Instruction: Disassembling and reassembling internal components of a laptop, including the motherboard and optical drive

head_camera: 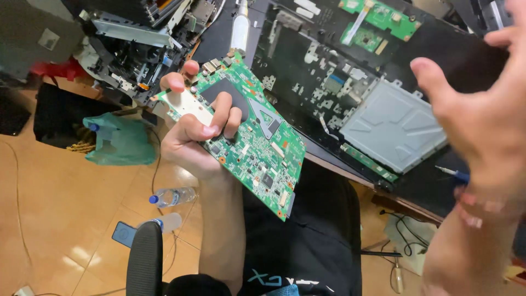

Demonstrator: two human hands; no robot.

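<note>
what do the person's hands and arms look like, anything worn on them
Both forearms are bare, with no sleeves in view. The left hand has no glove, ring or watch, and its nails are short. The right hand, close to the camera and blurred, is also ungloved; a thin pale band seems to circle its wrist.

Green circuit board (pixel 249 137): glossy lacquered laminate with small metal connectors and a matt black film patch. Opened laptop shell (pixel 323 71): matt black plastic; set into it, a dull grey pressed-metal plate (pixel 392 126) with smooth embossed ribs. Water bottles (pixel 172 196): clear, shiny plastic with blue caps. Floor (pixel 60 214): glossy tan tile showing bright reflections. Bag (pixel 120 141): thin, crinkled green plastic. Chair armrest (pixel 145 257): matt black, slightly grained plastic.
</note>
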